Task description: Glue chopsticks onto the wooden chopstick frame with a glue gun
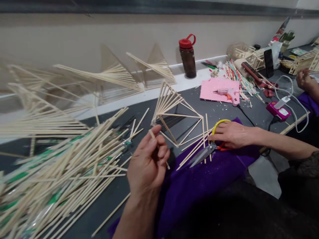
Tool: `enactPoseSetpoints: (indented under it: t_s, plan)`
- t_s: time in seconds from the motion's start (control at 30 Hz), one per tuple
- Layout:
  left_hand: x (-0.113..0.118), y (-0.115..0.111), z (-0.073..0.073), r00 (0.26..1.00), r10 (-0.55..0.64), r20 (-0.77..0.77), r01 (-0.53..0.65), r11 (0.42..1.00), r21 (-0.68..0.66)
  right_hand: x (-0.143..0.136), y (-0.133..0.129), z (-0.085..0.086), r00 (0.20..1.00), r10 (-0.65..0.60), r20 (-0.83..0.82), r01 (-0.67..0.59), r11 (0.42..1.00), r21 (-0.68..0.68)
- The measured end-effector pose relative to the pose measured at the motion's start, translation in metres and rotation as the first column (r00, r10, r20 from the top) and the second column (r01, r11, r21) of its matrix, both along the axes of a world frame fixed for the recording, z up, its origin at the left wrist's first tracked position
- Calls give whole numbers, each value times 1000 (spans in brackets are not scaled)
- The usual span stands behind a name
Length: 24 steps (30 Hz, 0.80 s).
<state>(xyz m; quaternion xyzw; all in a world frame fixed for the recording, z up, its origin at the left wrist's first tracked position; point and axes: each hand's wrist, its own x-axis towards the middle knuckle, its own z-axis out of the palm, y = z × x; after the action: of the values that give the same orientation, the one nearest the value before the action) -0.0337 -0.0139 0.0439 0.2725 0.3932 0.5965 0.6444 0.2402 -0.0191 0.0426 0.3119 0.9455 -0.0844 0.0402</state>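
Observation:
My left hand (148,162) is closed around a short thin wooden stick (167,165), whose ends poke out above the thumb and below the fingers. On the purple cloth (196,189), my right hand (233,134) has its fingers over the yellow and red handles of a pair of scissors (204,153). The blades point left and downward. Several loose sticks (191,154) lie beside and under the blades. Just beyond my hands stands an angular frame of joined sticks (181,115), with sticks fanned out on its left side.
A large pile of sticks (72,179) with green-marked plastic wrapping covers the left. Finished stick structures (107,78) line the wall. A red-lidded bottle (188,59), a pink glue gun (228,94) and a magenta power adapter (278,109) stand farther back. Another person's hand (306,81) is at far right.

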Motion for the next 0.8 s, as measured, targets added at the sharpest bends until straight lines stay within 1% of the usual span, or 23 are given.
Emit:
enactPoseSetpoints:
  t_s: [0.1,0.17,0.23,0.27,0.33,0.4,0.43,0.47,0.53,0.6,0.67,0.73,0.8]
  plan:
    - [5,-5,-2,999,-7,-52,8,1000,19,1,-3,5,997,-70,17,70,997,-12]
    - [7,-8,-6,995,-33,-94,38,998,46,4,-4,7,994,-106,9,106,994,4]
    - [7,-11,-10,987,-81,-137,90,994,66,6,-4,12,990,-125,-67,127,991,32]
    - [8,-12,-11,981,-112,-157,124,990,64,4,-3,16,981,-128,-146,134,990,33]
    - [10,-15,-12,966,-180,-185,190,981,37,-5,1,24,923,-142,-358,149,989,-9]
    - [13,-18,-11,950,-241,-200,247,969,3,-21,6,30,816,-176,-550,156,984,-82]
    - [14,-19,-10,941,-269,-204,273,962,-9,-30,9,31,766,-186,-615,152,982,-109]
    - [15,-19,-9,934,-292,-208,295,955,-17,-39,13,32,725,-170,-667,125,985,-116]
    - [16,-20,-5,917,-334,-218,336,941,-31,-55,20,31,679,-62,-731,16,997,-70]
    - [15,-20,-1,903,-359,-235,361,932,-35,-64,26,31,686,85,-722,-92,995,30]
    - [13,-18,4,891,-365,-271,368,929,-41,-67,31,34,750,199,-631,-139,980,144]
    - [9,-16,11,866,-373,-333,378,924,-53,-65,34,42,835,247,-491,-144,961,238]
    - [3,-14,18,818,-388,-425,400,914,-66,-59,37,55,889,251,-384,-135,943,304]
